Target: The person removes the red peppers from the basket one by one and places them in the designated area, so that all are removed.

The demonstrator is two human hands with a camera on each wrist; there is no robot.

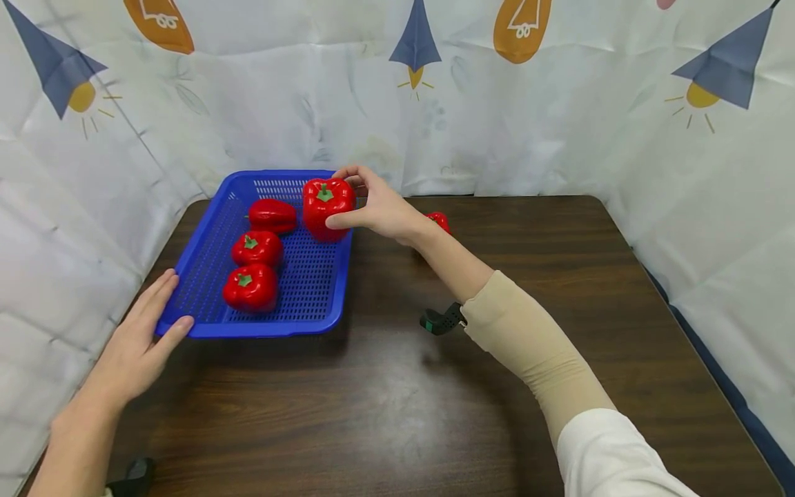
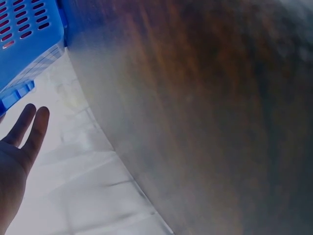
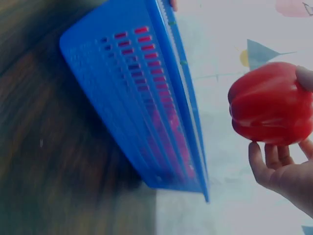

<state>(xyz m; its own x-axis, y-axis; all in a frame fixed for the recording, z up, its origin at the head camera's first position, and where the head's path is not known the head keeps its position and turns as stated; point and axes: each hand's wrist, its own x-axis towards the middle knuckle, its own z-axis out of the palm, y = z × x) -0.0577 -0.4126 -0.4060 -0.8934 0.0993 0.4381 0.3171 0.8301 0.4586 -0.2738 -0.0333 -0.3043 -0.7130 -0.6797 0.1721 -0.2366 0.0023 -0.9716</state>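
My right hand (image 1: 379, 210) grips a red bell pepper (image 1: 325, 207) with a green stem, thumb on the near side and fingers behind it. In the head view the pepper overlaps the right back part of a blue perforated basket (image 1: 310, 326); the right wrist view shows it (image 3: 271, 105) above the basket's rim. Inside the basket, a bell pepper on its side (image 1: 272, 215) and two upright bell peppers (image 1: 257, 248) (image 1: 251, 288) form a row along the left. My left hand (image 1: 139, 342) rests at the basket's near left corner, fingers straight along the outside and thumb at the rim.
Another red pepper (image 1: 439, 221) lies on the dark wooden table (image 1: 385, 414), partly hidden behind my right forearm. A white patterned curtain (image 1: 373, 124) hangs behind the table and along both sides. A black strap (image 1: 442, 319) juts from my right sleeve.
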